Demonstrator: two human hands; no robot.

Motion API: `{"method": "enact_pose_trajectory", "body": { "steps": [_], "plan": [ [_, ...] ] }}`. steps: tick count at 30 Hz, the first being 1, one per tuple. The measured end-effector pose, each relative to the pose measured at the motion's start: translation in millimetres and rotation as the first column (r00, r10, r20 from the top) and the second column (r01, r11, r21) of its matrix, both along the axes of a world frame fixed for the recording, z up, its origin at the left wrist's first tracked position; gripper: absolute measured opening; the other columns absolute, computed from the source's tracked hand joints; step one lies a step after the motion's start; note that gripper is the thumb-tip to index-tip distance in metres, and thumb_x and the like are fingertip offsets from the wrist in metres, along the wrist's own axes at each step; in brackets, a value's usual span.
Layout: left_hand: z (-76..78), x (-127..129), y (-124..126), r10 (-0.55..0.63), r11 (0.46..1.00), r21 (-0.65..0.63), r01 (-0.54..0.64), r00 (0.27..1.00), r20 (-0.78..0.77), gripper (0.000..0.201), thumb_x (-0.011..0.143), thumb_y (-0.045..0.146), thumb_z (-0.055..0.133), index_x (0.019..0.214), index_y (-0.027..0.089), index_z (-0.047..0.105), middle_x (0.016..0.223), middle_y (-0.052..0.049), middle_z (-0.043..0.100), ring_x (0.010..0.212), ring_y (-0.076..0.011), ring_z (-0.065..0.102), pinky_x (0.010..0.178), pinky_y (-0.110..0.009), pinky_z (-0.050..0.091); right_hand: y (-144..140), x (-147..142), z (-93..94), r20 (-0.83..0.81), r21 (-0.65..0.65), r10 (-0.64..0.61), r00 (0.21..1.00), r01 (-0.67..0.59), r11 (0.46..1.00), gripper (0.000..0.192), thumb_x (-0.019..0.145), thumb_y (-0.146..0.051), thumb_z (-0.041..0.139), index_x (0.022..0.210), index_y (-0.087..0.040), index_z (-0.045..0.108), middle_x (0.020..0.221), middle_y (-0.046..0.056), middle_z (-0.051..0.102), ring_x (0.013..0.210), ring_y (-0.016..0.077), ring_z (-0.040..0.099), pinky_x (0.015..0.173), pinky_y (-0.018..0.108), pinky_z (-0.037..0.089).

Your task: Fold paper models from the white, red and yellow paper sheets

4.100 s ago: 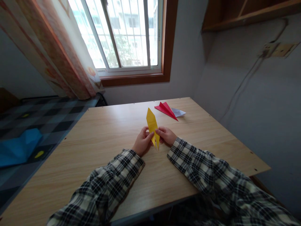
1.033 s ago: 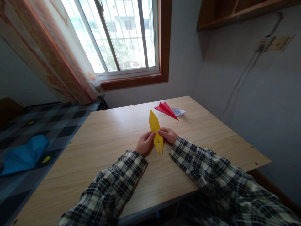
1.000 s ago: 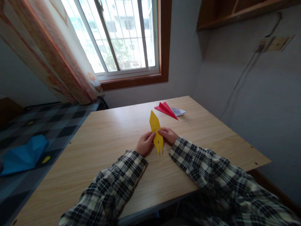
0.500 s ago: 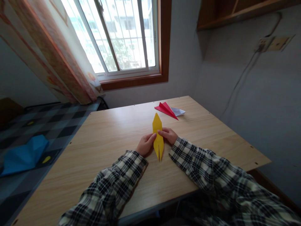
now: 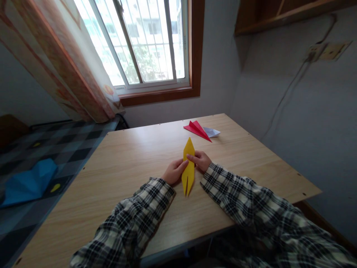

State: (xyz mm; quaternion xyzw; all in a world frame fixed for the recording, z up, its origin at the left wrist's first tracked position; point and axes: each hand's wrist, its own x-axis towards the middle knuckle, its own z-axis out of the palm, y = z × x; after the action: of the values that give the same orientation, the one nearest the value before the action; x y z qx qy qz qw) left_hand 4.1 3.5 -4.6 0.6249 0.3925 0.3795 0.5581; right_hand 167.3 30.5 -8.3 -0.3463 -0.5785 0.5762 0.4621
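Between my two hands is a long piece of folded yellow paper, pointed at its far end and split into two narrow points at the near end. My left hand pinches its left edge, thumb on top. On the right edge, my right hand grips it the same way, its thumb lying across the upper face. The fingers beneath the paper are mostly hidden. Beyond my hands, a red paper plane lies on the wooden table, with a white paper boat touching or partly behind it.
To the left, a large folded blue paper rests on a checked cloth beside the table. A curtain hangs by the window. On the right wall, a cable runs down from a socket.
The yellow paper has tilted, its far tip shifting right and its split end moving left and slightly nearer. Both hands keep their hold on it.
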Motion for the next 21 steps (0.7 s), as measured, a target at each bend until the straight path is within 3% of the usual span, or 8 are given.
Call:
{"method": "enact_pose_trajectory", "body": {
  "steps": [12,21],
  "plan": [
    [3.0,-0.2,-2.8,-0.046,0.999,-0.010,0.045,0.997,-0.063,0.049,0.081,0.060,0.062,0.088,0.012,0.068,0.072,-0.002,0.063,0.063,-0.0137,0.052,0.058,-0.025,0.041,3.8,0.7,-3.0,0.017,0.002,-0.128,0.992,0.128,0.992,0.055,0.072,-0.073,0.062,0.068,-0.018,0.055,0.061,-0.001,0.053,0.056,0.0127,0.048,0.051,0.027,0.039],
    [5.6,-0.6,-3.2,-0.084,0.996,0.009,0.085,0.994,-0.067,0.053,0.083,0.061,0.060,0.098,0.011,0.070,0.081,-0.005,0.067,0.069,-0.0159,0.056,0.062,-0.027,0.043,8.6,2.1,-7.6,0.014,0.055,-0.230,0.973,0.229,0.972,0.056,0.081,-0.074,0.050,0.067,-0.020,0.053,0.058,-0.001,0.051,0.051,0.0122,0.045,0.046,0.026,0.035]
  ]
}}
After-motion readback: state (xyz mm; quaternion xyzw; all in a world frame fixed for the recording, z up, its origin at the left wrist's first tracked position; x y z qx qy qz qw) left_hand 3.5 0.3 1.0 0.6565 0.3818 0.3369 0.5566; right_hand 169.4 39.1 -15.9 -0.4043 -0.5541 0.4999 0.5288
